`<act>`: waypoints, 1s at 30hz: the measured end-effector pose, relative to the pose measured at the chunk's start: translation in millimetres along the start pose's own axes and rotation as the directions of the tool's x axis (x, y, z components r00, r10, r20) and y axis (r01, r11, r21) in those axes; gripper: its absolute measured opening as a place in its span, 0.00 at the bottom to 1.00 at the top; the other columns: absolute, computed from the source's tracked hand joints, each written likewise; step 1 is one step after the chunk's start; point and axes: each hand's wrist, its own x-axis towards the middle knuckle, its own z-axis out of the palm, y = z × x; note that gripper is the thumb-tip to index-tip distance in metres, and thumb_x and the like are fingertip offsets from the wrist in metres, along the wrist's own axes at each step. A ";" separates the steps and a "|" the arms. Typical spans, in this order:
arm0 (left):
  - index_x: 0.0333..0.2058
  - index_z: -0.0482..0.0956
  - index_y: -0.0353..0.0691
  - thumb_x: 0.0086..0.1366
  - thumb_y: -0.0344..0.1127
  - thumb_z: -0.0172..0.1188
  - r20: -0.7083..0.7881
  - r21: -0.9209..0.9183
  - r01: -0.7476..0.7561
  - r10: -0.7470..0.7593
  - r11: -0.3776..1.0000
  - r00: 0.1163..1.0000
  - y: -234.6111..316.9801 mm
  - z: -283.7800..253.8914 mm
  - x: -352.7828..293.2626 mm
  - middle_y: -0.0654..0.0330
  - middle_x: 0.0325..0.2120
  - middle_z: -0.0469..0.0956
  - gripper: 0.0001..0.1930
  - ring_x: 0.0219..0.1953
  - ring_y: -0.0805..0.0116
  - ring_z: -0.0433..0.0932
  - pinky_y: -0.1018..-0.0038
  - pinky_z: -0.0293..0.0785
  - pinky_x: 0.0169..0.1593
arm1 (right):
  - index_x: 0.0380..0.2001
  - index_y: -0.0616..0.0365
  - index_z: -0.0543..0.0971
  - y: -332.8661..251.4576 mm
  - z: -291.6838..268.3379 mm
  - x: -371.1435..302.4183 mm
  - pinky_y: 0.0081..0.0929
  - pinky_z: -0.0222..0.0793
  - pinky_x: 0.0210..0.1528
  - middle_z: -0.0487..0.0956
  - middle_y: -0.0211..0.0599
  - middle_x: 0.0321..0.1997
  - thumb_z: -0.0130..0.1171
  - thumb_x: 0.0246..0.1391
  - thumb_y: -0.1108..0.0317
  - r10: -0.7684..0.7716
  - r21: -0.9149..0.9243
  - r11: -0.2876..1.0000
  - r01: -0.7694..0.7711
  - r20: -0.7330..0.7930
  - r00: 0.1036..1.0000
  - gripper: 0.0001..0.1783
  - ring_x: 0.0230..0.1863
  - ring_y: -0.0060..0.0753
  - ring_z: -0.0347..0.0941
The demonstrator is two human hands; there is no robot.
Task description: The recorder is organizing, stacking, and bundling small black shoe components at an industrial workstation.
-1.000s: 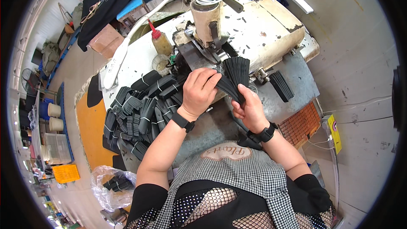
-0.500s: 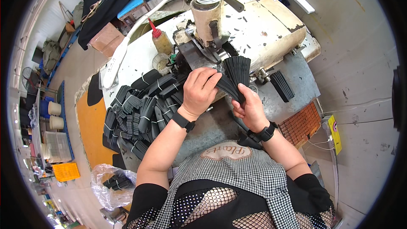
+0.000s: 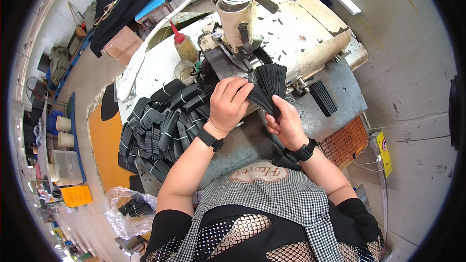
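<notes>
A fanned bundle of flat black strips (image 3: 273, 81) is held between my two hands in front of the machine head. My right hand (image 3: 287, 125) grips its lower, gathered end, thumb on top. At its left side, the closed fingers of my left hand (image 3: 227, 103) pinch some strips that are splayed apart from the upright ones. Just beyond the strips stands an industrial sewing machine (image 3: 237, 26), its needle area partly hidden. To the left of my left hand lies a pile of black strip bundles (image 3: 167, 127), several tied with pale bands.
Another set of black strips (image 3: 323, 98) rests on the grey metal surface at right. A red-tipped oil bottle (image 3: 184, 44) and a small clear cup (image 3: 184, 72) stand left of the machine. Black scraps dot the white tabletop (image 3: 277, 33). A plastic bag (image 3: 127, 213) sits at lower left.
</notes>
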 end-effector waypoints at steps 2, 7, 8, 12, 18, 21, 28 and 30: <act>0.35 0.78 0.37 0.37 0.20 0.58 0.007 0.000 -0.002 0.002 1.000 1.000 -0.2 -0.9 -0.1 0.57 0.35 0.76 0.20 0.39 0.56 0.76 0.66 0.74 0.41 | 0.31 0.53 0.69 -0.9 0.3 -0.1 0.15 0.47 0.11 0.67 0.27 0.14 0.49 0.62 0.54 -0.006 -0.001 1.000 0.006 0.011 1.000 0.14 0.10 0.15 0.52; 0.36 0.79 0.37 0.37 0.19 0.58 0.008 -0.004 -0.036 0.036 0.999 0.999 -3.8 -4.2 0.0 0.57 0.36 0.77 0.21 0.39 0.56 0.77 0.66 0.76 0.41 | 0.31 0.53 0.69 -2.8 3.3 -4.1 0.16 0.48 0.11 0.67 0.27 0.14 0.49 0.62 0.54 0.000 -0.004 1.000 0.000 -0.010 1.000 0.14 0.10 0.15 0.52; 0.36 0.79 0.37 0.37 0.18 0.59 0.005 -0.012 -0.056 0.057 0.998 0.998 -5.2 -4.5 -1.0 0.57 0.36 0.77 0.21 0.39 0.56 0.77 0.67 0.76 0.41 | 0.31 0.53 0.69 -2.4 3.4 -4.7 0.16 0.48 0.11 0.67 0.27 0.14 0.49 0.62 0.54 -0.002 -0.005 1.000 0.002 -0.009 1.000 0.14 0.10 0.15 0.52; 0.36 0.79 0.37 0.35 0.18 0.60 -0.013 -0.036 -0.092 0.092 0.995 0.996 -8.0 -4.8 -0.8 0.57 0.35 0.77 0.22 0.38 0.56 0.77 0.66 0.76 0.40 | 0.31 0.53 0.69 -1.4 3.4 -5.0 0.16 0.48 0.11 0.67 0.27 0.14 0.48 0.62 0.54 -0.009 0.002 1.000 0.009 -0.007 1.000 0.14 0.10 0.15 0.52; 0.36 0.79 0.38 0.34 0.20 0.62 0.000 -0.034 -0.108 0.108 0.994 0.994 -9.8 -6.8 1.3 0.59 0.31 0.75 0.23 0.35 0.58 0.75 0.66 0.74 0.37 | 0.34 0.55 0.70 -1.7 6.4 -5.6 0.16 0.47 0.11 0.66 0.27 0.14 0.46 0.63 0.54 -0.015 -0.014 1.000 0.014 -0.021 1.000 0.15 0.09 0.16 0.49; 0.36 0.80 0.39 0.35 0.22 0.63 0.016 -0.017 -0.112 0.113 0.994 0.994 -7.9 -8.8 4.7 0.60 0.30 0.75 0.22 0.34 0.59 0.74 0.67 0.74 0.36 | 0.34 0.55 0.70 -2.2 6.8 -6.8 0.16 0.47 0.11 0.66 0.27 0.14 0.47 0.63 0.54 -0.014 -0.015 1.000 0.014 -0.034 0.999 0.15 0.09 0.15 0.49; 0.35 0.79 0.40 0.34 0.23 0.63 0.031 0.012 -0.099 0.099 0.995 0.995 -6.9 -8.2 7.3 0.60 0.29 0.74 0.21 0.32 0.59 0.74 0.67 0.73 0.35 | 0.32 0.53 0.68 -2.4 9.2 -8.6 0.15 0.47 0.11 0.66 0.27 0.15 0.49 0.62 0.55 -0.007 0.003 1.000 0.007 -0.010 1.000 0.13 0.10 0.15 0.51; 0.34 0.79 0.40 0.34 0.23 0.63 0.036 0.021 -0.092 0.091 0.996 0.995 -7.5 -9.1 8.4 0.60 0.28 0.74 0.21 0.32 0.59 0.74 0.67 0.73 0.35 | 0.32 0.53 0.68 -3.2 11.2 -9.2 0.15 0.47 0.11 0.66 0.27 0.15 0.49 0.62 0.55 -0.007 0.006 1.000 0.007 -0.014 1.000 0.13 0.10 0.15 0.51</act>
